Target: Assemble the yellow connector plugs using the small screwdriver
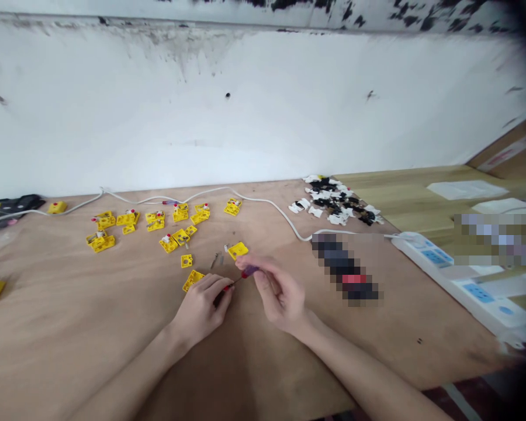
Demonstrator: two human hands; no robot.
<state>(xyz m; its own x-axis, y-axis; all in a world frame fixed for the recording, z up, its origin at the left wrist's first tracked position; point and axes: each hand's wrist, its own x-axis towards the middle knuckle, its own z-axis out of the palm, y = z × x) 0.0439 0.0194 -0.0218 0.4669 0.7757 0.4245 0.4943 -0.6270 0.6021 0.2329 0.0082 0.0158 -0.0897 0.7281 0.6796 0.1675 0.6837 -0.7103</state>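
Observation:
My right hand [284, 293] grips a small screwdriver [249, 271] with a purple and red handle. Its thin shaft points down and left to my left hand [205, 304]. The fingers of that hand are closed round a small dark part with a bit of red, mostly hidden, so its kind is unclear. A yellow plastic casing half [193, 280] lies just beyond my left fingers. Close to my right fingertips is a flat yellow cover [237, 250]. Between these two pieces lie small metal parts [217, 259]. A small yellow piece [186, 261] sits farther left.
Several opened yellow casings [180, 211] with red and white parts spread across the wooden table [70, 327]. A white cable [263, 200] runs behind them to a power strip [469, 292]. Black and white pieces [337, 200] form a pile at back right. A second screwdriver [170, 202] lies near the wall.

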